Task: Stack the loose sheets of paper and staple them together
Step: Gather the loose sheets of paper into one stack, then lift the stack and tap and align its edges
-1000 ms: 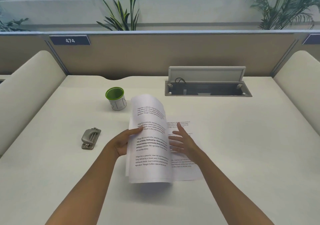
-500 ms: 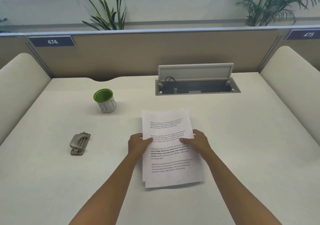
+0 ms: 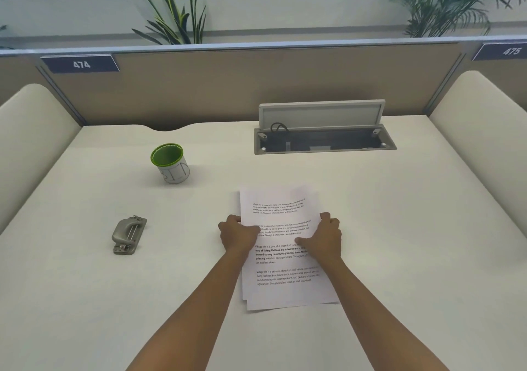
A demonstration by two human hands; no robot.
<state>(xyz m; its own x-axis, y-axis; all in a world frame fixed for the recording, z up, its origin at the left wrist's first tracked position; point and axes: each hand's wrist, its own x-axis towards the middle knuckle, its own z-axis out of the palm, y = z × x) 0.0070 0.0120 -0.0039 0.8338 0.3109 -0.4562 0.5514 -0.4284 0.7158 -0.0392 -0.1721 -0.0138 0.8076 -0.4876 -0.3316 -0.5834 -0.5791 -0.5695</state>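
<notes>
A small stack of printed white sheets (image 3: pixel 281 291) lies on the cream desk (image 3: pixel 399 242) in front of me, its lower edges slightly fanned out. My left hand (image 3: pixel 238 235) grips the stack's left edge, thumb on top. My right hand (image 3: pixel 323 236) grips the right edge the same way. A grey metal stapler (image 3: pixel 129 236) lies flat on the desk well to the left of the sheets, apart from both hands.
A white cup with a green rim (image 3: pixel 171 163) stands at the back left. An open cable hatch (image 3: pixel 325 139) with a raised lid sits at the back right. Padded dividers (image 3: pixel 31 142) flank both sides; a partition wall (image 3: pixel 256 85) closes the back.
One second ago my left hand was laying a curled sheet over another. The sheets now lie together, and both hands have closed on the stack's side edges.
</notes>
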